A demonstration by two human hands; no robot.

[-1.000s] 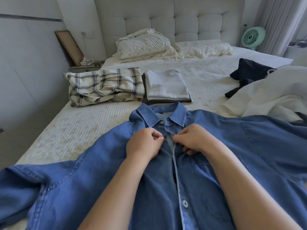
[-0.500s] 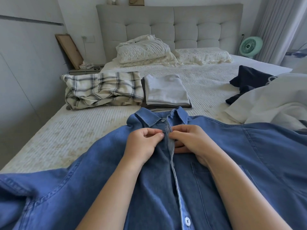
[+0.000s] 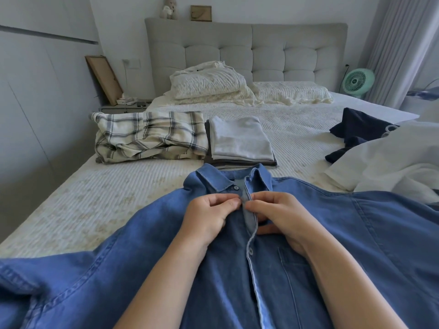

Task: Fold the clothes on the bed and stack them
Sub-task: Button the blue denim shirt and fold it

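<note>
Bed (image 3: pixel 118 198), denim shirt (image 3: pixel 356 233), left hand (image 3: pixel 209 214), right hand (image 3: pixel 282 214) grips pinching placket, no legible writing

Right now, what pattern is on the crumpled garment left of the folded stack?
Cream plaid garment, grey-blue checks; head view.

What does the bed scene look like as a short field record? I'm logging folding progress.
in work: denim shirt, spread flat, front up
left hand: pinches the placket below the collar
right hand: pinches the opposite placket edge
folded stack: grey pieces, just beyond the collar
plaid garment: loosely folded, left of the stack
unfolded: navy garment, white pile, at right
bed: pillows at the headboard
</note>
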